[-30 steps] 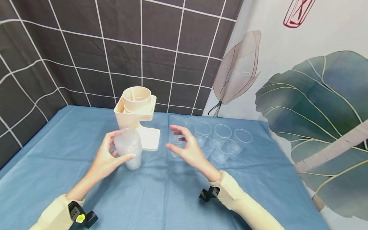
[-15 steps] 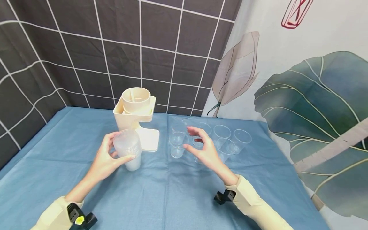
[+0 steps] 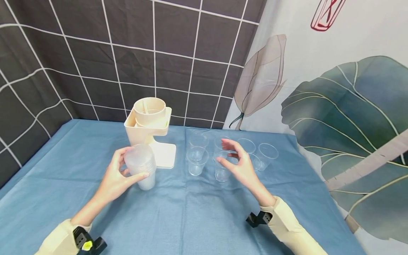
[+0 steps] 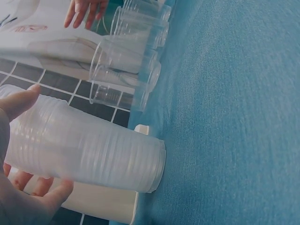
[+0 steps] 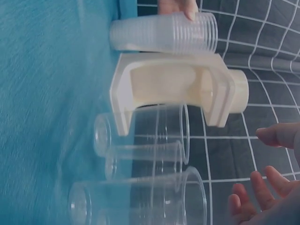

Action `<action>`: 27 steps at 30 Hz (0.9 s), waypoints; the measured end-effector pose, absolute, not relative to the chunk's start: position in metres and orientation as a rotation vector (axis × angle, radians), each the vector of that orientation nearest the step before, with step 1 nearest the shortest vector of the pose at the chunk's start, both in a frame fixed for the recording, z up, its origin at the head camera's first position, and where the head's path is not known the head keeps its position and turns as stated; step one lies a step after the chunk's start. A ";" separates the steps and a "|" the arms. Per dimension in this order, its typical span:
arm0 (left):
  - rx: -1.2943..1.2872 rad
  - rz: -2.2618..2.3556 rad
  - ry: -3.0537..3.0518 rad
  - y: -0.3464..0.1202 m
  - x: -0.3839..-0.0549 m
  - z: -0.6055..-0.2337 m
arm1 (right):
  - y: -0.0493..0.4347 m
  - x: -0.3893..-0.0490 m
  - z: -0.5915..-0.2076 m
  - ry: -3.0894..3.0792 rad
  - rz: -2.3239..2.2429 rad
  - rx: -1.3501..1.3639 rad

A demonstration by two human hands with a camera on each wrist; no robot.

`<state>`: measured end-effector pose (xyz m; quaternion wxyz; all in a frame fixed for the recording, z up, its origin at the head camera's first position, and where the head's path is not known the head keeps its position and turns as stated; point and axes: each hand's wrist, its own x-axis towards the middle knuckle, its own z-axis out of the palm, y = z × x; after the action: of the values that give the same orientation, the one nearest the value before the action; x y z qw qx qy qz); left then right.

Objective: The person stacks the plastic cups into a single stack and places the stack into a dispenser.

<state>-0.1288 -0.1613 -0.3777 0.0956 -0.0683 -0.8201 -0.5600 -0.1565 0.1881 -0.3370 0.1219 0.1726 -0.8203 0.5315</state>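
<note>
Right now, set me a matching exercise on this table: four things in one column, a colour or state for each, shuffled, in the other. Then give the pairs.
Things:
1. Stack of cups
2. Right grip
3. Holder
4. Cloth

Colours or states:
A. Cream-coloured
B. Near the single cups, holding nothing
C. Blue
D. Held by the left grip

Pairs: 1-D, 2-B, 3-A, 4-C

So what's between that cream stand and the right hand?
In the head view, a front cup and rear cup, both clear; the next pair is partly hidden by the right hand.
</note>
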 end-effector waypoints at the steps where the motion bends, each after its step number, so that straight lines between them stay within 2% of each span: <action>1: -0.203 -1.659 -2.432 -0.161 -0.129 -0.378 | 0.190 -0.156 -0.337 -2.394 1.549 0.492; 27: -0.203 -1.664 -2.426 -0.161 -0.127 -0.379 | 0.225 -0.155 -0.341 -2.315 1.514 0.335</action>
<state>-0.1275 -0.1609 -0.3786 0.0964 -0.0685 -0.8189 -0.5616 -0.1551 0.2250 -0.3408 0.1768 0.1185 -0.8176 0.5350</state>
